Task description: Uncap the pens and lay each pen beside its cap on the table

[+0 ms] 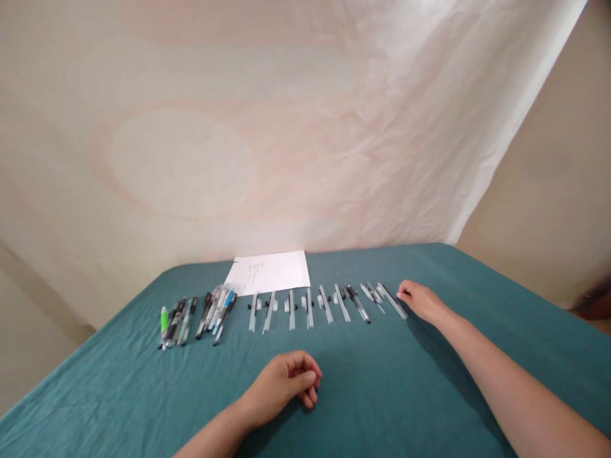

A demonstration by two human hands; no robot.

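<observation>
Tube (393, 302) at one o'clock — probably light, stiff — is best pinched mid-length; whether right hand (422, 302) grasps cannot be told, left hand (286, 385) is relaxed.

L hand (281, 385) & R hand (420, 302) both bare — slim fingers (300, 358), narrow wrists (247, 407); forearms (496, 375) bare too — smooth, widening twd elbow end.

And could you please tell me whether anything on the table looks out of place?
Slightly: one darker pen lies toward the right of the row, odd among the paler tubes. Nothing looks spilled.
</observation>
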